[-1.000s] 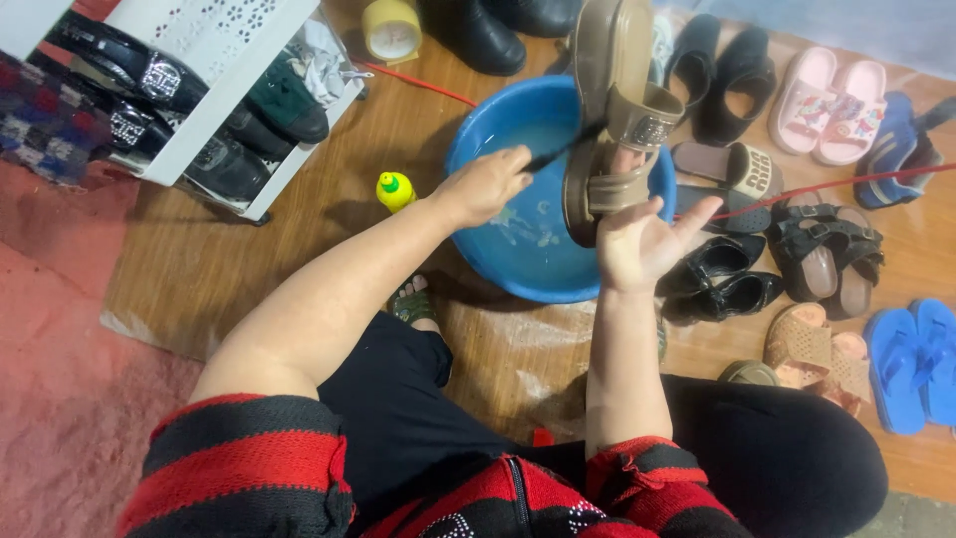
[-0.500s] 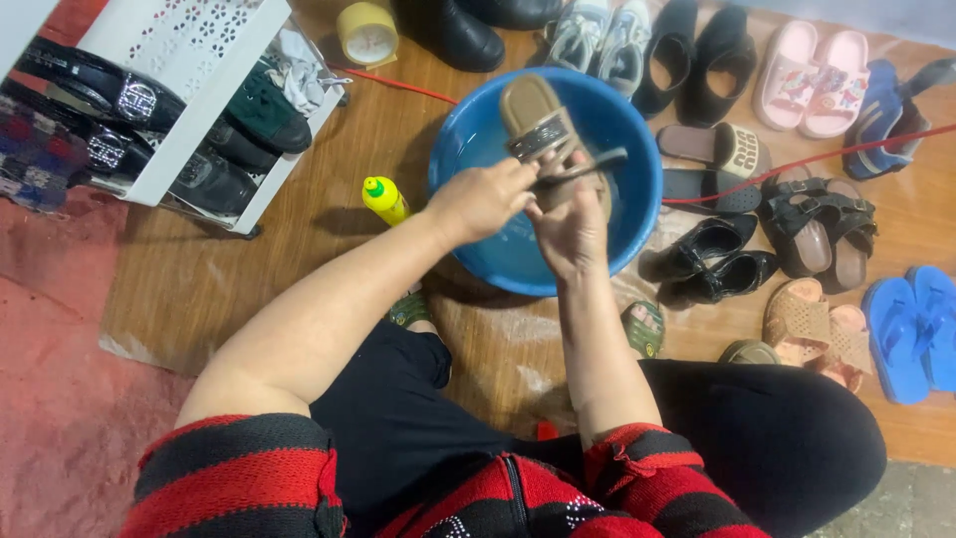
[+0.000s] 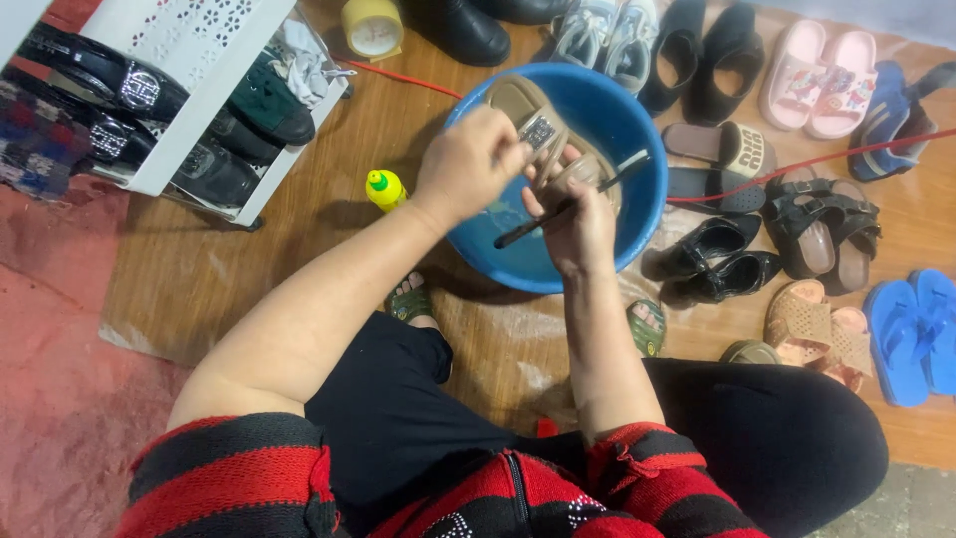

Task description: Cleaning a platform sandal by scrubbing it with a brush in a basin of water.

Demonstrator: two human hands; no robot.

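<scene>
From the head view, your left hand is closed on the near side of a tan sandal, holding it tilted over the blue basin. Your right hand is wrapped around a dark brush, fingers curled tight, and the brush lies across the sandal's strap end. So the sandal sits between your two hands, its toe pointing away from you towards the basin's far rim, its heel end hidden under your knuckles.

The risk I would judge here: the sandal looks wet and you hold it by one edge only, so a hard stroke of the brush could twist it out of your left hand into the basin and splash the wooden floor. The yellow bottle stands just beside your left forearm; a wide elbow swing could knock it over. The red cord runs near the basin's right side, close to any spill.
</scene>
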